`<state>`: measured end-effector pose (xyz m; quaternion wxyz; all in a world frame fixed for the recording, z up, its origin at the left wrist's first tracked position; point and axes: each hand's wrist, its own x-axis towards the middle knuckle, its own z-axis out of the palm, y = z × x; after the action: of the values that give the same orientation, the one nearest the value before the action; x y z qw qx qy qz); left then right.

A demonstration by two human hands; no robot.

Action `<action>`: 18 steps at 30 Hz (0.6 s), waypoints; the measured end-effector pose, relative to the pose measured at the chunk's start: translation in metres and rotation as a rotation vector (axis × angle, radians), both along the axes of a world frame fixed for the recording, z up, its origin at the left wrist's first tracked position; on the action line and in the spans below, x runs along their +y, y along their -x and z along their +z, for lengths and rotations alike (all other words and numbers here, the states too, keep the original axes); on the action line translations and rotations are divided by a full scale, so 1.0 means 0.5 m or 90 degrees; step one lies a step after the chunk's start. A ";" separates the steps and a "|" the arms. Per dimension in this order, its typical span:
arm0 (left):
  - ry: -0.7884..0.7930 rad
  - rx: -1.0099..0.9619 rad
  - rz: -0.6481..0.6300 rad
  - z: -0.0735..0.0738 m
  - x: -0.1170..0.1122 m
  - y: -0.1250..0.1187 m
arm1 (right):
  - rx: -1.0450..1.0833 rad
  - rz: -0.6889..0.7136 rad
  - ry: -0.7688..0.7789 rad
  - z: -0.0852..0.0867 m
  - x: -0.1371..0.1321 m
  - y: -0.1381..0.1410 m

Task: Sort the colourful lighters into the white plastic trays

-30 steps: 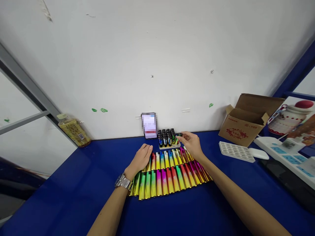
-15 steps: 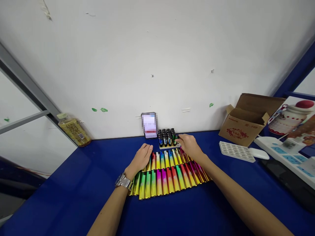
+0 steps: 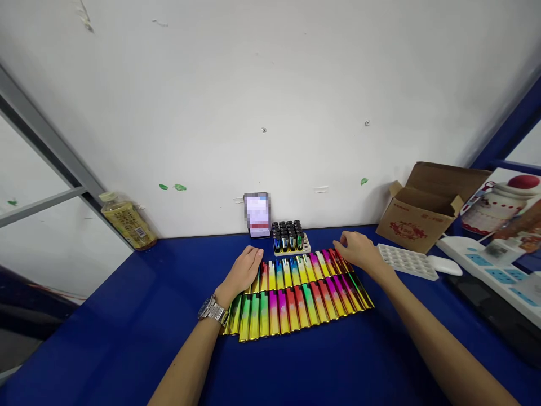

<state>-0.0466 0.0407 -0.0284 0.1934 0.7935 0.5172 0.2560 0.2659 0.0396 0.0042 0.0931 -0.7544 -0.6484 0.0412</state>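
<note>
Shiny gradient lighters [image 3: 291, 307] lie in two fanned rows on the blue table, gold at the bottom and red, green, blue, purple or silver at the top. My left hand [image 3: 244, 269], wearing a metal wristwatch, rests flat over the left end of the upper row, fingers stretched out. Over the right end of that row, my right hand [image 3: 357, 249] hovers with bent fingers and a gap by the thumb; nothing shows in it. Behind the rows, a white holed tray [image 3: 307, 248] holds several black-topped lighters [image 3: 287, 230] upright, the front ones with coloured metallic bodies.
A phone [image 3: 257, 214] leans against the wall behind the tray. To the right are a second white holed tray [image 3: 408, 262], an open cardboard box [image 3: 416, 217], a white mouse [image 3: 446, 265] and a power strip [image 3: 494, 268]. A yellow-labelled bottle [image 3: 129, 223] stands at the left.
My right hand has left a green lighter standing in the tray's front row and moved right to the end of the upper row. My left hand has stayed in place.
</note>
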 end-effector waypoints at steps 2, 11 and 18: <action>-0.001 0.000 0.000 -0.001 0.000 0.000 | 0.009 0.025 0.053 -0.014 0.005 -0.022; -0.020 -0.003 0.001 -0.003 0.000 0.000 | 0.019 0.019 0.043 -0.053 0.024 -0.030; -0.003 -0.003 0.005 0.001 -0.003 -0.001 | 0.184 0.046 -0.164 -0.059 0.041 -0.023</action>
<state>-0.0460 0.0394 -0.0280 0.1918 0.7913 0.5192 0.2598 0.2773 0.0602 -0.0255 0.2798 -0.6985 -0.6551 0.0689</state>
